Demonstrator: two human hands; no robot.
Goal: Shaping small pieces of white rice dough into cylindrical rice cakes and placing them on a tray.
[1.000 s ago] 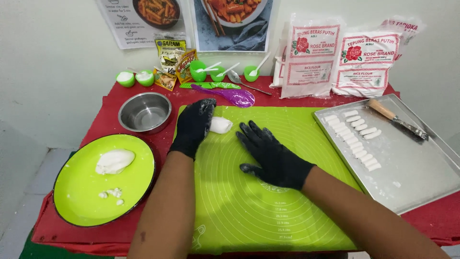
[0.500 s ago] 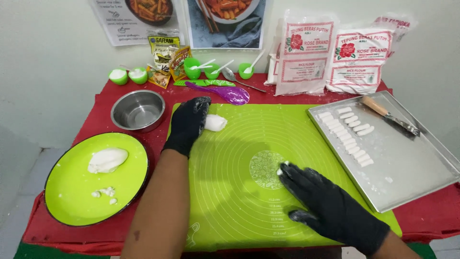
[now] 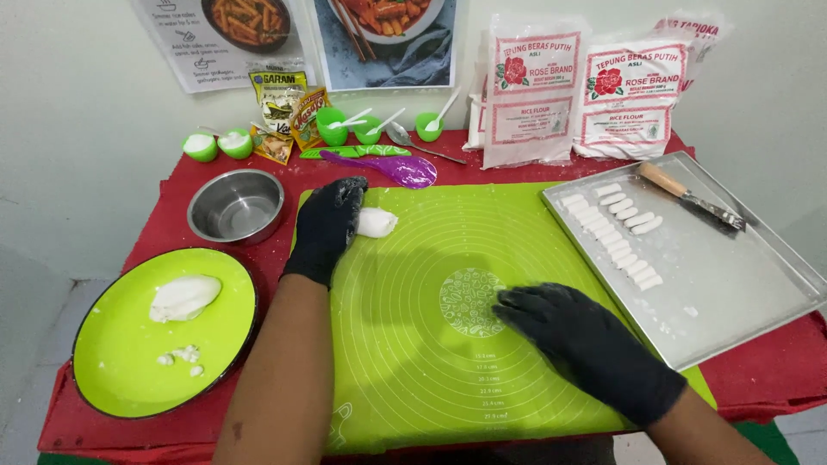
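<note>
Both forearms run off the bottom edge, so the elbows are cut off. Nearest, the right hand (image 3: 586, 344) in its black glove lies flat on the green mat (image 3: 413, 362), fingers spread and low – whether anything sits under the palm cannot be told. Further up the mat, the left hand (image 3: 327, 226) rests with fingers together, fingertips touching a small dough lump (image 3: 376, 222) – white, smooth, rounded, partly hidden by the glove – near the mat's far left corner.
</note>
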